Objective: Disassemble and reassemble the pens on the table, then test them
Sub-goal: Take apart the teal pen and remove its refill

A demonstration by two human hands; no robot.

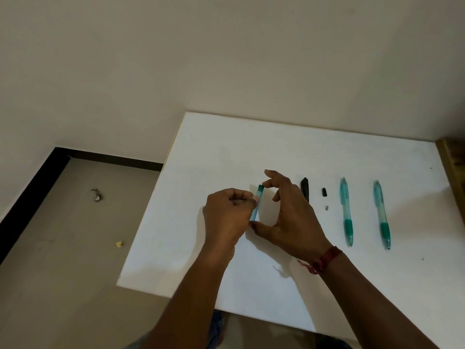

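Note:
My left hand (227,212) grips the middle of a teal translucent pen barrel (257,201), held nearly upright above the white table (251,152). My right hand (286,212) spans that barrel: forefinger tip on its dark top end, thumb under its lower end. A black pen body (305,188) lies partly behind my right hand. Beside it rest a small black cap piece (324,192) and a tiny grey part (326,207). Two whole teal pens (346,210) (382,212) lie parallel at the right.
The table's left edge drops to a grey floor with a dark scrap (97,195) and a yellow scrap (119,244). A wooden edge (453,159) borders the table at the far right. A red thread band (324,260) circles my right wrist.

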